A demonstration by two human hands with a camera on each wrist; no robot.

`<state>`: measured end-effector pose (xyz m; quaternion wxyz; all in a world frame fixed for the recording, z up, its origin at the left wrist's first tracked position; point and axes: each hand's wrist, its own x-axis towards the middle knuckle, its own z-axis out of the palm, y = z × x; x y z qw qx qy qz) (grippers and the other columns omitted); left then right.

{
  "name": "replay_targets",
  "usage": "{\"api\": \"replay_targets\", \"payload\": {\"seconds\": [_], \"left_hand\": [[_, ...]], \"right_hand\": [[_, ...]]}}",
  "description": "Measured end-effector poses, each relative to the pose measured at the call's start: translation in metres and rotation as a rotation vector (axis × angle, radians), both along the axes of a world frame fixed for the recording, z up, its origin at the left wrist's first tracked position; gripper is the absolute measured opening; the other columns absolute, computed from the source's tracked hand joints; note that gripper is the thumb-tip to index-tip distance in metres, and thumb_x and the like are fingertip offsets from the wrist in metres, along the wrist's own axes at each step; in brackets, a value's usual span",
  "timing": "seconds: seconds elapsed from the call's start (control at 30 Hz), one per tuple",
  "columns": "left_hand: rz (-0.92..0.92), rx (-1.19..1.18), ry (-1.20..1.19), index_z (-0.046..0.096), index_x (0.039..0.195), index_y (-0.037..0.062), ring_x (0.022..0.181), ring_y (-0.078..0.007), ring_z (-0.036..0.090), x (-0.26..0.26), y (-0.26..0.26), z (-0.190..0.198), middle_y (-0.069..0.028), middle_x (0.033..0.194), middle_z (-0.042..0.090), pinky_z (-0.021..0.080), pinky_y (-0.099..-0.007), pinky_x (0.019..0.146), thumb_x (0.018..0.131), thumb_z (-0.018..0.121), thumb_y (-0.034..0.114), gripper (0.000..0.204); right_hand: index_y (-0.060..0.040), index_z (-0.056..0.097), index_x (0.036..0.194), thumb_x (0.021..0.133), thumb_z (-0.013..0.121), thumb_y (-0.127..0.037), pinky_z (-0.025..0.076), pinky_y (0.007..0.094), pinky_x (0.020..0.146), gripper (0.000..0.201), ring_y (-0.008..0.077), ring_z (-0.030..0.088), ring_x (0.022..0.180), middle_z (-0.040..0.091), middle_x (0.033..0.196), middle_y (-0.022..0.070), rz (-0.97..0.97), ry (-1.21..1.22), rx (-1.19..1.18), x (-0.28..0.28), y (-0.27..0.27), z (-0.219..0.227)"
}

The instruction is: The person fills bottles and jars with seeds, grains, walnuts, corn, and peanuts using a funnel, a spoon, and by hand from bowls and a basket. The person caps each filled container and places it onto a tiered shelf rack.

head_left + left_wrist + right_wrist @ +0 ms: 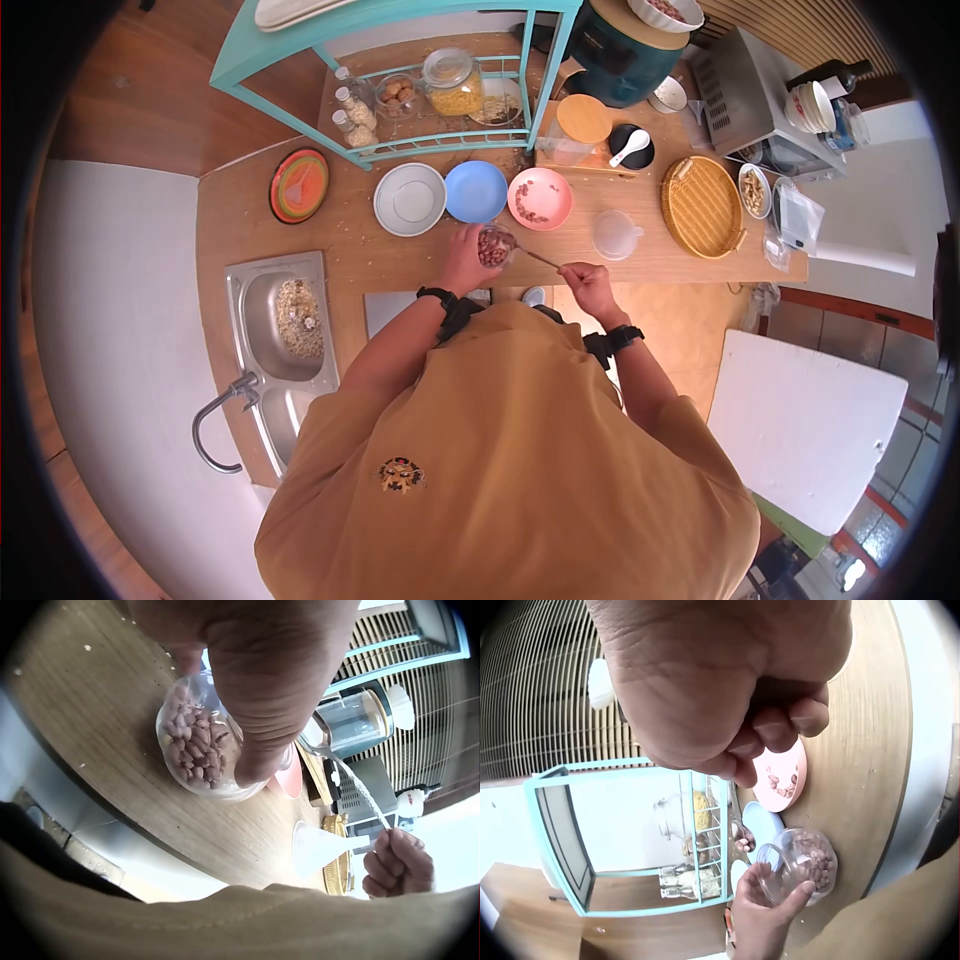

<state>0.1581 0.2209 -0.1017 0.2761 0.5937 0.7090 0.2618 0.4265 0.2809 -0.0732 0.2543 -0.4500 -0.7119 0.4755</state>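
My left hand [462, 262] grips a clear jar [196, 742] part full of reddish-skinned peanuts [815, 864], close to the counter's front edge. The jar's open mouth faces upward in the right wrist view. In my right hand [592, 290] is the handle of a long metal spoon [540, 259]. Several peanuts lie in the spoon's bowl [742, 838], which is over the jar's mouth. Just beyond the jar stands a pink plate [541, 215] with scattered peanuts along its inside. A blue plate [476, 192] and a white plate [409, 200] stand left of it.
A translucent funnel [617, 235] and a wicker tray [702, 207] lie to the right. At the back stands a turquoise shelf [440, 150] with jars and bottles. A sink [265, 330] is at left, a microwave [765, 105] at back right.
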Motion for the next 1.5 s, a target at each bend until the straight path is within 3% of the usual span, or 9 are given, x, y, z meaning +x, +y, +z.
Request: {"api": "replay_targets", "payload": {"seconds": [0.13, 0.27, 0.47, 0.7, 0.9, 0.97, 1.1, 1.17, 1.5], "left_hand": [[0.003, 0.005, -0.023, 0.040, 0.130, 0.0004, 0.122, -0.0365, 0.041, 0.000, 0.000, -0.001, -0.0190, 0.130, 0.045, 0.036, -0.0438, 0.104, 0.056, 0.086, 0.022, 0.091], [0.015, -0.013, 0.006, 0.039, 0.131, 0.0007, 0.122, -0.0361, 0.041, 0.001, 0.001, -0.002, -0.0192, 0.130, 0.045, 0.036, -0.0439, 0.105, 0.056, 0.087, 0.022, 0.091], [0.003, -0.019, 0.013, 0.041, 0.130, 0.0007, 0.121, -0.0360, 0.042, 0.000, 0.000, 0.002, -0.0187, 0.129, 0.045, 0.036, -0.0436, 0.104, 0.056, 0.087, 0.022, 0.090], [-0.002, -0.045, 0.031, 0.042, 0.129, 0.0003, 0.120, -0.0358, 0.044, -0.001, 0.002, 0.004, -0.0185, 0.128, 0.047, 0.037, -0.0431, 0.104, 0.056, 0.086, 0.022, 0.088], [-0.001, -0.035, 0.051, 0.042, 0.130, 0.0003, 0.120, -0.0358, 0.044, -0.001, 0.001, 0.007, -0.0189, 0.128, 0.047, 0.037, -0.0432, 0.104, 0.056, 0.086, 0.023, 0.089], [-0.018, -0.013, 0.028, 0.042, 0.129, 0.0005, 0.120, -0.0360, 0.044, 0.000, 0.001, 0.008, -0.0188, 0.127, 0.047, 0.036, -0.0434, 0.104, 0.056, 0.086, 0.023, 0.088], [-0.007, -0.002, 0.021, 0.042, 0.129, 0.0009, 0.120, -0.0358, 0.043, 0.000, 0.000, 0.003, -0.0184, 0.127, 0.047, 0.036, -0.0434, 0.104, 0.056, 0.086, 0.023, 0.088], [0.005, 0.012, 0.016, 0.042, 0.128, 0.0010, 0.120, -0.0355, 0.043, 0.000, 0.000, 0.001, -0.0182, 0.127, 0.047, 0.036, -0.0431, 0.104, 0.056, 0.085, 0.023, 0.087], [0.002, -0.018, 0.023, 0.042, 0.129, 0.0008, 0.121, -0.0353, 0.043, -0.001, 0.000, 0.004, -0.0186, 0.128, 0.046, 0.036, -0.0428, 0.105, 0.057, 0.085, 0.023, 0.087]], "right_hand": [[-0.0038, 0.066, 0.082, 0.086, 0.062, -0.009, 0.047, 0.0397, 0.055, 0.008, 0.0332, 0.058, 0.062, 0.057, 0.064, 0.0138, 0.218, -0.183, 0.421, -0.008, -0.001, 0.021], [-0.0043, 0.065, 0.084, 0.088, 0.060, -0.010, 0.045, 0.0418, 0.054, 0.008, 0.0327, 0.057, 0.061, 0.055, 0.065, 0.0150, 0.124, -0.202, 0.476, -0.008, -0.001, 0.022], [-0.0010, 0.065, 0.077, 0.089, 0.058, -0.016, 0.045, 0.0420, 0.053, 0.021, 0.0375, 0.058, 0.059, 0.058, 0.065, 0.0204, -0.404, -0.218, 0.198, -0.003, 0.031, -0.012], [-0.0022, 0.065, 0.075, 0.090, 0.056, -0.023, 0.045, 0.0430, 0.055, 0.027, 0.0401, 0.057, 0.061, 0.058, 0.065, 0.0213, -0.399, -0.237, 0.276, -0.008, 0.068, -0.069], [-0.0023, 0.066, 0.080, 0.089, 0.058, -0.027, 0.046, 0.0416, 0.058, 0.027, 0.0392, 0.058, 0.063, 0.059, 0.068, 0.0209, -0.155, -0.258, 0.080, -0.007, 0.068, -0.091], [-0.0023, 0.069, 0.087, 0.088, 0.062, -0.025, 0.047, 0.0370, 0.055, 0.024, 0.0256, 0.059, 0.055, 0.060, 0.063, 0.0176, -0.108, -0.251, 0.126, 0.000, 0.064, -0.094], [-0.0002, 0.070, 0.086, 0.089, 0.062, -0.022, 0.043, 0.0318, 0.048, 0.023, 0.0158, 0.052, 0.049, 0.056, 0.057, 0.0089, -0.089, -0.253, -0.067, 0.007, 0.056, -0.081], [0.0001, 0.068, 0.087, 0.090, 0.060, -0.019, 0.035, 0.0254, 0.041, 0.021, 0.0082, 0.041, 0.046, 0.046, 0.055, -0.0007, -0.261, -0.011, -0.655, 0.009, 0.053, -0.074], [-0.0004, 0.067, 0.089, 0.091, 0.059, -0.018, 0.027, 0.0222, 0.039, 0.019, 0.0045, 0.035, 0.044, 0.040, 0.053, -0.0058, -0.288, 0.265, -0.722, 0.021, 0.050, -0.047]]}}
